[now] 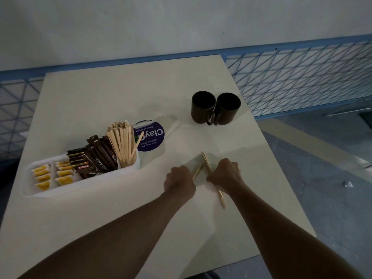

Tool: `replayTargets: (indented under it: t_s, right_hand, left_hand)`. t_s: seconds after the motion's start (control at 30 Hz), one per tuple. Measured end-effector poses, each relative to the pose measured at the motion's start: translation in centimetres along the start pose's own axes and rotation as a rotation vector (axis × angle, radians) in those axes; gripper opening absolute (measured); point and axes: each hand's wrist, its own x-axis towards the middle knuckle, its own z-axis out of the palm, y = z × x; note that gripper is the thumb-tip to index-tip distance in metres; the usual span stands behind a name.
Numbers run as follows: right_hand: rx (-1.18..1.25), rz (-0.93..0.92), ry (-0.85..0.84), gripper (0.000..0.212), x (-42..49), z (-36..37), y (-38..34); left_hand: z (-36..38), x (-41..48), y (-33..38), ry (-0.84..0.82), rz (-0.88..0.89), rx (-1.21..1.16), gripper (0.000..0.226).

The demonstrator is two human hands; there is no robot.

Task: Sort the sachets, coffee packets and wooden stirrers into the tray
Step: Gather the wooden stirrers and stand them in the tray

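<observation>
A white tray (32, 191) sits at the left of the table. It holds yellow sachets (53, 174) at its left end, dark coffee packets (94, 158) in the middle and upright wooden stirrers (123, 143) at its right end. To the tray's right, my left hand (179, 181) grips a wooden stirrer (197, 172) that pokes out past its fingers. My right hand (225, 175) grips other stirrers (207, 161) that cross under it, their near ends (222, 199) lying on the table.
Two dark mugs (215, 108) stand side by side at the back right of the white table (100, 97). A round purple sign (150, 135) stands just behind the tray. A blue mesh fence (302, 77) runs behind the table. The table's right edge is close to my right hand.
</observation>
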Motion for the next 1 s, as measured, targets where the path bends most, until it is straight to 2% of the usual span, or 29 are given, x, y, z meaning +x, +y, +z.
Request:
replayTargets:
  t_s: [0.13,0.47,0.6,1.0]
  right_hand:
    - [-0.028,-0.021,0.005,0.029,0.3,0.3,0.1]
    - [-0.215,-0.118,0.037,0.017,0.4,0.4,-0.4]
    - [-0.254,-0.149,0.029,0.021,0.8,0.5,-0.4]
    - [-0.197,-0.168,-0.049,0.025,1.4,0.6,0.1]
  left_hand:
    - [-0.1,0.0,0.2,0.005,0.013,0.027,0.039]
    - [-0.3,0.3,0.5,0.03,0.078,0.105,0.038]
    - [-0.1,0.5,0.4,0.025,0.085,0.109,0.038]
    - [0.6,0.6,0.1,0.043,0.067,0.081,0.039]
